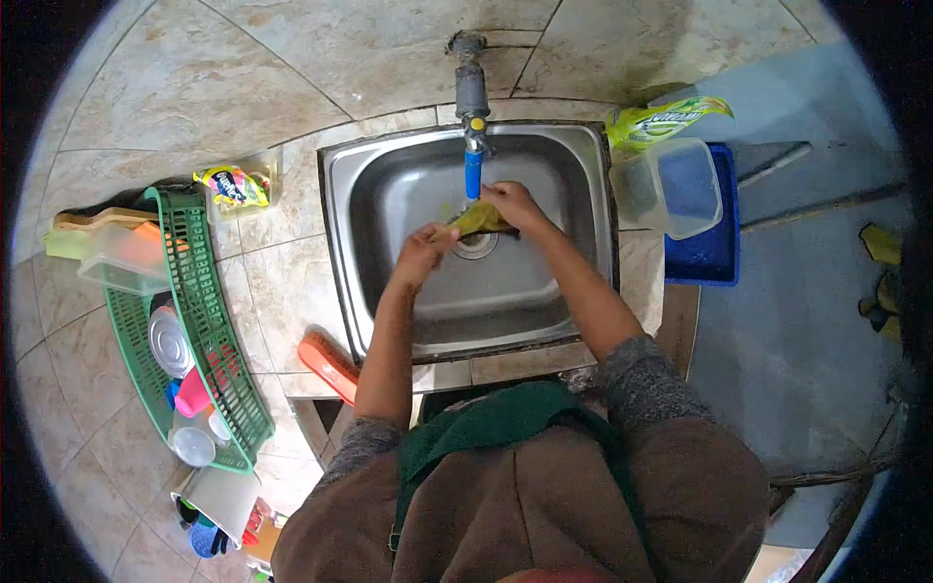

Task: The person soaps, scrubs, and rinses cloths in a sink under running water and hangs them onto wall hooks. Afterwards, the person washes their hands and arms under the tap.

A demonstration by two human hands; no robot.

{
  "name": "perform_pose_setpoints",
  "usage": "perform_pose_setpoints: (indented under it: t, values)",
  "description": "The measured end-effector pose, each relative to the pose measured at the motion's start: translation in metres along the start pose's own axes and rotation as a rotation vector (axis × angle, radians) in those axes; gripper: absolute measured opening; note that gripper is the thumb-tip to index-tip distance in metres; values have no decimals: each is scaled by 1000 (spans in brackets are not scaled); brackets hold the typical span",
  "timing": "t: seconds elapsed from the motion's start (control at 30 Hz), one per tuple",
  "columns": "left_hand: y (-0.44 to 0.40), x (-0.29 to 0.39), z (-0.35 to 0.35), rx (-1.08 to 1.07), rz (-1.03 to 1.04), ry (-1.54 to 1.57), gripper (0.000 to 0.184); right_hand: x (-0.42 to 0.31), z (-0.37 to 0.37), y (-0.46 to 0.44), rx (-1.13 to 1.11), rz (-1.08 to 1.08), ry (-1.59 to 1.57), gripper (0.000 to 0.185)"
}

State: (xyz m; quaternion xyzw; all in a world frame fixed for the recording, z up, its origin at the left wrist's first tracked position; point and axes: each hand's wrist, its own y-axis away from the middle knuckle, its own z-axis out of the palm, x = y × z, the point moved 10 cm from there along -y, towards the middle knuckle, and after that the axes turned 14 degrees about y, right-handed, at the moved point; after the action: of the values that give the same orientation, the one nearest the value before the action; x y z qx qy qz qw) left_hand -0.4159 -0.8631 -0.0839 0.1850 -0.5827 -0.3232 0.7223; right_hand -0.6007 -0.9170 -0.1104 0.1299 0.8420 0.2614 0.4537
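Under the tap, my two hands hold a limp yellow-green piece that looks like a cloth or thin sponge; its exact kind is unclear. My left hand pinches its left end. At the upper right end, close to the nozzle, my right hand grips it with bent fingers. The tap ends in a blue nozzle just above the piece. Both hands are over the steel sink, with the drain partly hidden below the piece.
Left of the sink stand a green dish rack with containers and lids, a tub with a sponge packet, and an orange brush. To the right are a green soap pouch, a clear plastic container and a blue tray.
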Motion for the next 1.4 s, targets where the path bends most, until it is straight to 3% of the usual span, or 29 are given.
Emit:
perform_pose_setpoints:
  t: [0.1, 0.17, 0.2, 0.23, 0.3, 0.37, 0.43, 0.47, 0.57, 0.67, 0.7, 0.8, 0.87, 0.93, 1.0, 1.03, 1.13, 1.2, 1.27, 1.37, 1.4]
  values:
    - [-7, 19, -29, 142, 165, 22, 44, -2, 3, -16, 68, -128, 82, 51]
    - [-44, -26, -89, 470, 288, -243, 51, -19, 14, -30, 168, -298, -12, 46]
    - [-30, -4, -92, 633, 350, -376, 55, -31, 9, -18, 445, -313, 302, 43]
    - [-19, -21, -91, 744, 21, -555, 66, -45, 16, 9, 720, -317, 619, 41]
    - [-15, -72, -64, 577, -95, -34, 63, -50, 50, 34, 789, -332, 914, 39]
    - [-24, -92, -31, 329, -182, 509, 55, -26, 105, 31, 375, -366, 842, 37]
    - [-24, -86, 10, 4, -242, 1086, 43, -38, 98, 62, 315, -383, 388, 32]
    - [-32, -87, 4, -49, -182, 968, 41, -50, 90, 78, 287, -383, 161, 30]
    - [-54, -95, -3, -51, -92, 829, 36, -88, 81, 128, 361, -333, 186, 29]
    - [-43, -85, 29, 146, -97, 849, 31, -40, 30, 53, 262, 240, 198, 27]
    - [-47, -81, 32, 166, -78, 864, 30, -36, 16, 48, 390, 212, 96, 39]
    - [-74, -78, 16, -43, -36, 915, 32, -67, 42, 91, 596, 9, 85, 50]
    - [-112, -103, -8, -9, 234, 153, 31, -51, 42, 64, 532, 62, 220, 51]
    - [-111, -115, -9, 82, 197, 135, 29, -16, 43, 42, 451, 198, 278, 53]
    - [-79, -100, 17, 216, -128, 840, 25, 4, 42, 35, 456, 331, 183, 58]
    - [-75, -74, 19, 159, -95, 761, 24, -25, 53, 57, 503, 139, 180, 61]
    - [-67, -63, 9, 104, -95, 677, 22, -44, 58, 63, 451, 40, 342, 59]
    - [-78, -106, 19, 195, -204, 838, 23, -21, 40, 34, 498, 129, 310, 59]
    - [-84, -97, 8, 176, -93, 686, 24, -11, 41, 30, 510, 194, 228, 59]
    - [-89, -73, -11, 149, 75, 459, 25, -64, 40, 67, 609, -9, 285, 51]
    - [-84, -76, -8, 133, 47, 465, 26, -45, 42, 51, 545, 52, 359, 51]
